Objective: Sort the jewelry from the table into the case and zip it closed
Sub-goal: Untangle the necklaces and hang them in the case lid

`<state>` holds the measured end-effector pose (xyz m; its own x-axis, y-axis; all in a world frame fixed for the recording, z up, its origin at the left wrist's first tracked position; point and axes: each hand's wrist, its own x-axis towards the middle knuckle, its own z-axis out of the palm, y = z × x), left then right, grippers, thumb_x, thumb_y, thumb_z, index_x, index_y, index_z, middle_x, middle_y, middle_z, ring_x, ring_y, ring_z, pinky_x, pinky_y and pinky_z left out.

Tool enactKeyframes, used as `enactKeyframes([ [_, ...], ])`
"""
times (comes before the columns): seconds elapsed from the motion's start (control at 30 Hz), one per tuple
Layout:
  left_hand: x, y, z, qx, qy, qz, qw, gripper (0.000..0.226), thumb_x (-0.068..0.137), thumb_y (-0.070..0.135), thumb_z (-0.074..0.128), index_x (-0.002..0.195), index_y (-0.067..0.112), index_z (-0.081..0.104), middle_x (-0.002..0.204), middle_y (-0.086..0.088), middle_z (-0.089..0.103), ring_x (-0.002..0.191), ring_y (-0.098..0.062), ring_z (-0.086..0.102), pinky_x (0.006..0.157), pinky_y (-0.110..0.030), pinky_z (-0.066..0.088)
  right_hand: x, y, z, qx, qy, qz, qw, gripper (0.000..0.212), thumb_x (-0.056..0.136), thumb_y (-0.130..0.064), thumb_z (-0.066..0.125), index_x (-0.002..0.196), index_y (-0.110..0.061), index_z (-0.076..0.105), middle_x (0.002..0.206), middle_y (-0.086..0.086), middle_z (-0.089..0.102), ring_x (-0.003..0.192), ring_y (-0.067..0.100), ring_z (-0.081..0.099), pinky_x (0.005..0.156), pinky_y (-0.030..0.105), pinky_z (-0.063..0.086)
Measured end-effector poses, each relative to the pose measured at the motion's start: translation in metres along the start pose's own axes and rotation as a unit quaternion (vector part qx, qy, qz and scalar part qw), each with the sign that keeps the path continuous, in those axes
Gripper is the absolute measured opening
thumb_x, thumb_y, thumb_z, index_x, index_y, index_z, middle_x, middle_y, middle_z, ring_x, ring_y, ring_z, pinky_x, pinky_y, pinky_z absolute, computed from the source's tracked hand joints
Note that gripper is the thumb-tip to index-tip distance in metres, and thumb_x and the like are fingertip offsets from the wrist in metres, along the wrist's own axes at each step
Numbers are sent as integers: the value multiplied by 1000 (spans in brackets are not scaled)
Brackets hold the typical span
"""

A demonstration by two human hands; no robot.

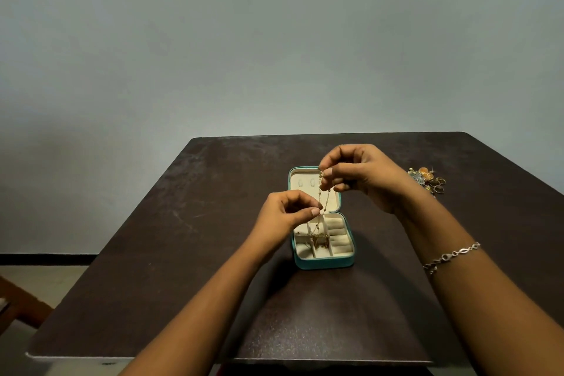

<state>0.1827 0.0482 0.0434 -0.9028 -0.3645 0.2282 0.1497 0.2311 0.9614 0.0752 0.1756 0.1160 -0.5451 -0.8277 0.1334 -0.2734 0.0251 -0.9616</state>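
Observation:
A small teal jewelry case [323, 262] lies open in the middle of the dark table, its cream lid flat toward the far side. A thin gold beaded chain [323, 198] hangs above the case. My right hand [363, 175] pinches the chain's upper part. My left hand [290, 214] pinches it lower down, over the compartments. The chain's lower end drops into a middle compartment, where more gold jewelry [319, 239] lies. A loose pile of rings and earrings [428, 180] sits on the table to the right of my right hand.
The table [152, 268] is dark brown with worn patches, and its near edge runs across the bottom of the view. A silver bracelet [451, 255] is on my right wrist. A wooden chair part [21, 305] shows at the lower left. A plain grey wall stands behind.

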Motion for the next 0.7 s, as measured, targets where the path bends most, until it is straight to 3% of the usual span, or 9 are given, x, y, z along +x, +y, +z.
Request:
enactKeyframes([
  [0.33, 0, 1, -1, -9, -7, -8, 1000, 12, 83, -1, 61, 77, 10, 63, 77, -2, 64, 65, 5, 58, 59, -8, 44, 2, -18, -4, 19, -13, -20, 1000, 14, 85, 3, 54, 83, -7, 64, 62, -2, 65, 63, 10, 65, 53, 15, 45],
  [0.5, -2, 5, 1, -45, -23, -6, 999, 9, 82, 4, 63, 89, 9, 62, 84, -1, 64, 69, 4, 60, 58, -8, 44, 3, -26, -6, 10, -8, -33, 999, 10, 83, 1, 58, 82, -7, 64, 69, 4, 63, 66, 15, 62, 53, 16, 45],
  [0.7, 0, 4, 1, -24, -29, -4, 999, 10, 82, 1, 62, 77, 9, 62, 79, -2, 63, 66, 4, 58, 59, -9, 44, 6, -41, -4, -3, -6, -59, 998, 11, 82, 3, 59, 81, -7, 63, 70, 6, 61, 63, 11, 63, 52, 16, 44],
])
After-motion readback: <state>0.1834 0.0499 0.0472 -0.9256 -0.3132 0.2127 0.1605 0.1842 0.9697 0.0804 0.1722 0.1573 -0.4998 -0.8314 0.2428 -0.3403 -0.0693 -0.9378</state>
